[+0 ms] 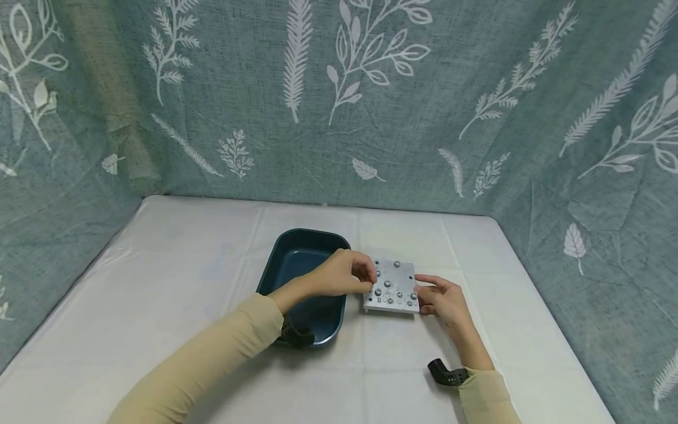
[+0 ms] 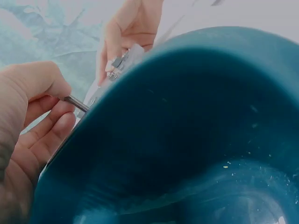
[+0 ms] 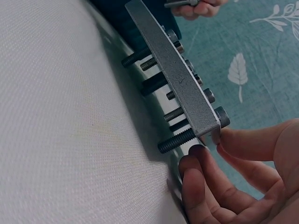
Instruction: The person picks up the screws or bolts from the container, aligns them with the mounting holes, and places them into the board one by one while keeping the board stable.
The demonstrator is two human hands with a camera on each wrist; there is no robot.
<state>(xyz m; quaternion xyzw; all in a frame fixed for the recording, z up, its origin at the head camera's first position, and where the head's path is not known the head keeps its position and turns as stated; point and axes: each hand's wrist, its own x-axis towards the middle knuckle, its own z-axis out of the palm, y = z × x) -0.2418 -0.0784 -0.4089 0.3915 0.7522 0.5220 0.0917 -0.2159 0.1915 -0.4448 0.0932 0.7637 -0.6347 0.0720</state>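
Observation:
A silvery metal plate [image 1: 402,284] with several bolts [image 3: 209,95] standing in it is at the middle right of the head view. Their heads show on top, and threaded ends stick out below the plate in the right wrist view. My right hand [image 1: 444,302] grips the plate's right edge, with the thumb at a corner. Over the plate's left side, my left hand [image 1: 344,274] pinches a loose bolt [image 2: 77,103] between thumb and fingertips. That bolt's lower end is hidden behind the bin's rim in the left wrist view.
A dark blue plastic bin [image 1: 275,259] stands left of the plate, under my left forearm. White cloth [image 1: 175,282] covers the table. A green curtain [image 1: 265,147] with white leaf prints hangs round the back and sides. A black wrist mount [image 1: 447,374] sits at my right wrist.

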